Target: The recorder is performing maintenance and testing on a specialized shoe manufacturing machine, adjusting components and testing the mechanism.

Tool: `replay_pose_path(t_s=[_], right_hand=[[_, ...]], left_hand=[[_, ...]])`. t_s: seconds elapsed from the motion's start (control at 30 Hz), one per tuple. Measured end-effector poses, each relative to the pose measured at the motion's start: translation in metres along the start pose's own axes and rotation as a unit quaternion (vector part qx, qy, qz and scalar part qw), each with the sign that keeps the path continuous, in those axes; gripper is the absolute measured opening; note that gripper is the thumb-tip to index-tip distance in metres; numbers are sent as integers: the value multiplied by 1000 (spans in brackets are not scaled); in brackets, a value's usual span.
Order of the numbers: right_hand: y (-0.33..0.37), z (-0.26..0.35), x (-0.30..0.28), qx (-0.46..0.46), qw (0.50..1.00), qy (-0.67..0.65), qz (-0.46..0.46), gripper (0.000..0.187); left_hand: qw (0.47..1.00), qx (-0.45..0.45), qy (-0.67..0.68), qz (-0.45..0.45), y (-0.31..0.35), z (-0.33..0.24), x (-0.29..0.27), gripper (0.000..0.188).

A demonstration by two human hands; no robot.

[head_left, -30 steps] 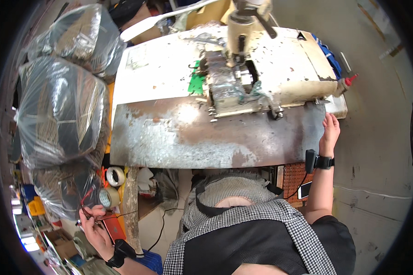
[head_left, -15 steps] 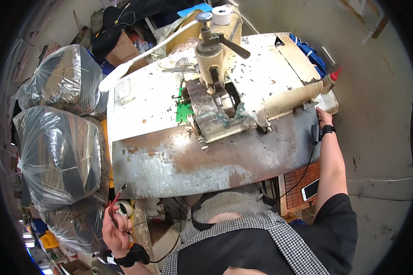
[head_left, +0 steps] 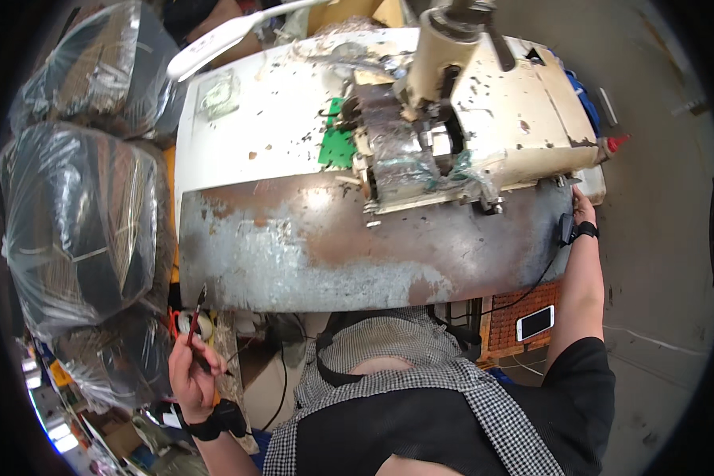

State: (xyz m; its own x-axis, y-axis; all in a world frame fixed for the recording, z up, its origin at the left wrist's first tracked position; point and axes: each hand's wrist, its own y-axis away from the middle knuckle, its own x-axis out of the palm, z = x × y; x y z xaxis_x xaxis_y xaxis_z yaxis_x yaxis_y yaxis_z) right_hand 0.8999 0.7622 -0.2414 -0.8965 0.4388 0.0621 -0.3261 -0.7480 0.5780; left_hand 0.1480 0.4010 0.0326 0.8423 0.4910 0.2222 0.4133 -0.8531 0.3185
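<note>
Left hand [head_left: 194, 377] pinches a slim red-handled tool [head_left: 193, 321]; right hand's [head_left: 583, 205] grip cannot be told.
The tool stands tip-up at the near edge of the bench [head_left: 254, 266], left of the machine [head_left: 432, 83]; the right hand, fingers partly hidden, is to the machine's right. The step seems to be readying the tool; reaching the machine would call for a rightward, forward carry.

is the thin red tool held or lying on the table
Held: the thin red tool sticks out from the left hand, curled around it.
</note>
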Motion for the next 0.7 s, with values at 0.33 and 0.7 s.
replay_pose_path(t_s=[0.33,0.7], right_hand=[[-29,27,-65,-18,989,136,-57,40],[12,14,-30,-7,981,172,-88,22]], left_hand=[[996,-30,83,8,2,21,-29,24],[996,-55,-43,48,-52,18,-2,20]])
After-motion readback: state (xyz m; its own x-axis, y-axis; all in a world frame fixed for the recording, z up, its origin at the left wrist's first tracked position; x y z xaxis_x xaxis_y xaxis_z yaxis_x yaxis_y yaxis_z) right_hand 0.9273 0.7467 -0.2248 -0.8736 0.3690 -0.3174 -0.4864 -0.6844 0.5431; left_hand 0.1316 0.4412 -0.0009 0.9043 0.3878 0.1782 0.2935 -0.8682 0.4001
